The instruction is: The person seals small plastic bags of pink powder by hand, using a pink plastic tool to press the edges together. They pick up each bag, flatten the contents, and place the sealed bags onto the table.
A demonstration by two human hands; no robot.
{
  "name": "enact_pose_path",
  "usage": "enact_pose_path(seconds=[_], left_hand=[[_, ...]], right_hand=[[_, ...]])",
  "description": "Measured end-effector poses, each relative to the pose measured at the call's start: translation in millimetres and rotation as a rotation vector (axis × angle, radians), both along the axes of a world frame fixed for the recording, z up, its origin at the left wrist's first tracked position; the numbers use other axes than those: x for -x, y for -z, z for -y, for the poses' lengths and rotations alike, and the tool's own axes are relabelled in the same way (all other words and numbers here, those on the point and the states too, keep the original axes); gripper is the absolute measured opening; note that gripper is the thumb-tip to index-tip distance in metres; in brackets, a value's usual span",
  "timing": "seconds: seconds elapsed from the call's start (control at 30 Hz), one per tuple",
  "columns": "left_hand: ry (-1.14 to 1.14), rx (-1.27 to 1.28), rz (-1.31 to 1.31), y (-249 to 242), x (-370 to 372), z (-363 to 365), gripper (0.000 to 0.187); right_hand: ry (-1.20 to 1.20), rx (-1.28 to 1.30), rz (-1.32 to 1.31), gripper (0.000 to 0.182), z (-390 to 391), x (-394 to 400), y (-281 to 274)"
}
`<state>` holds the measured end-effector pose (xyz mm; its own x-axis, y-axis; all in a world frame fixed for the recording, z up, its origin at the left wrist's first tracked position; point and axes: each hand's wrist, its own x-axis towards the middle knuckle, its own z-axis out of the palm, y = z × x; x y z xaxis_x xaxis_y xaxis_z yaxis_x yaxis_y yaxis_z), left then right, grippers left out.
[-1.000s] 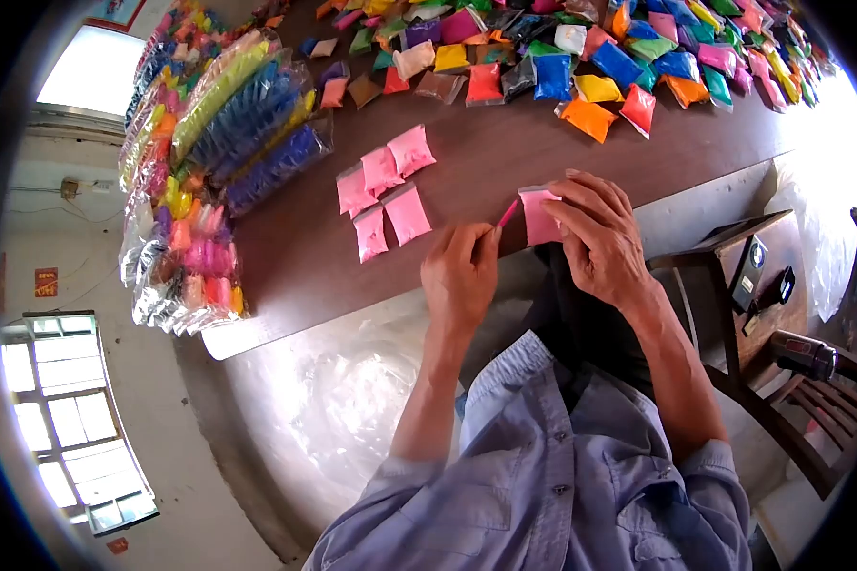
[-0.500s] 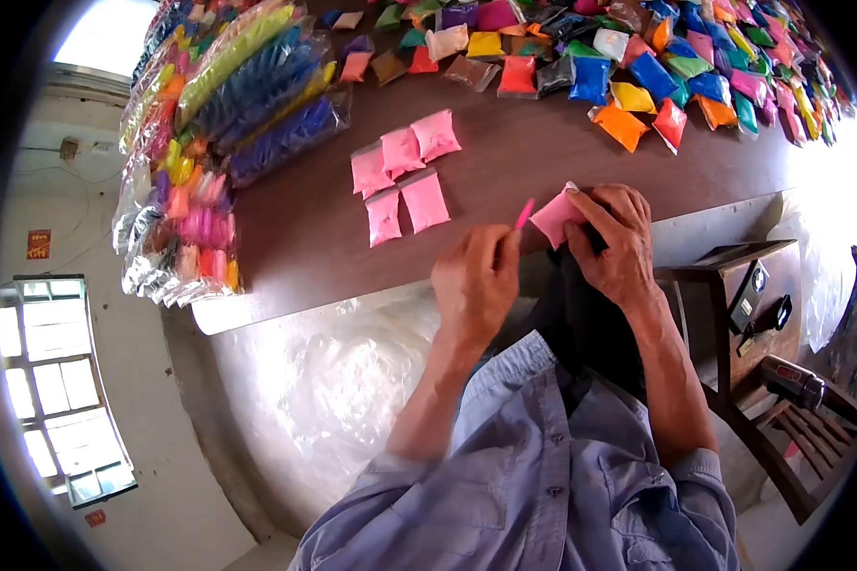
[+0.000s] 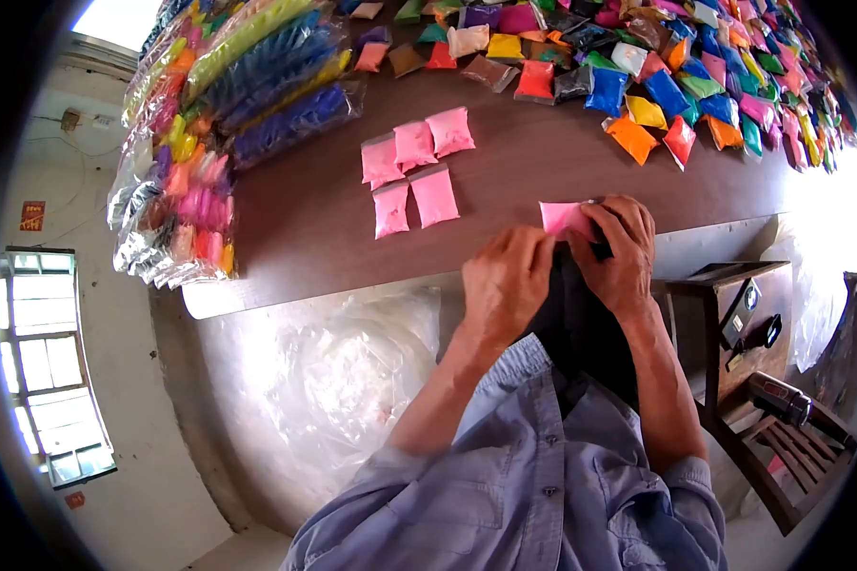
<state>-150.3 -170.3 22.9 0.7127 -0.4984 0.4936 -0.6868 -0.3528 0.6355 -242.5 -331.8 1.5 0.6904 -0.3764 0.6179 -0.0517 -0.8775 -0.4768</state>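
Note:
A small pink packet [image 3: 566,219] is at the table's near edge, gripped between the thumb and fingers of my right hand [image 3: 621,249]. Beside the packet's lower left edge, my left hand [image 3: 510,283] has its fingers closed; whatever they hold is hidden. The pink stick seen earlier does not show. Several pink packets [image 3: 434,195] lie flat on the brown table [image 3: 305,224], to the left of my hands.
Bagged bundles of colored packets [image 3: 286,124] line the table's left side. Many loose colored packets [image 3: 633,139] cover its far right. Clear plastic [image 3: 352,371] lies below the table edge. A wooden chair [image 3: 724,409] with a handheld tool [image 3: 779,398] stands at right.
My left hand has moved right, up to the packet, and the pink stick it held is out of sight. The packet has turned more level. The whole view has shifted slightly.

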Motion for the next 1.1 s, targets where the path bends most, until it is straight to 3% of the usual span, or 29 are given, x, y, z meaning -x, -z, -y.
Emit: enact_pose_path(seconds=[0.2, 0.27, 0.43, 0.57, 0.77, 0.87, 1.1], left_hand=[[-0.067, -0.117, 0.09, 0.7, -8.5, -24.9, 0.009], [-0.136, -0.081, 0.003, -4.3, -17.5, -52.8, 0.01], [-0.53, 0.02, -0.053, 6.3, -72.8, -137.6, 0.012], [-0.68, -0.025, -0.061, 4.8, -118.8, -172.4, 0.018], [-0.712, -0.05, 0.001, 26.0, -154.3, -181.4, 0.023], [-0.665, -0.071, 0.01, 22.9, -149.6, -180.2, 0.019], [-0.687, -0.026, -0.024, 23.1, -148.6, -179.9, 0.017]], right_hand=[[-0.003, -0.02, -0.006, 0.041, 1.1, 1.8, 2.8], [0.003, -0.049, -0.016, 0.035, 0.6, 1.9, -3.2], [-0.006, -0.003, -0.05, 0.032, -2.7, 3.8, -6.0], [0.027, 0.075, -0.154, 0.042, -18.6, 6.3, -22.4], [0.053, 0.093, -0.265, 0.04, -28.0, -4.7, -25.3], [-0.078, 0.13, -0.209, 0.029, -33.8, -26.1, -31.9], [-0.315, 0.109, -0.172, 0.022, -45.8, -84.7, -25.2]])
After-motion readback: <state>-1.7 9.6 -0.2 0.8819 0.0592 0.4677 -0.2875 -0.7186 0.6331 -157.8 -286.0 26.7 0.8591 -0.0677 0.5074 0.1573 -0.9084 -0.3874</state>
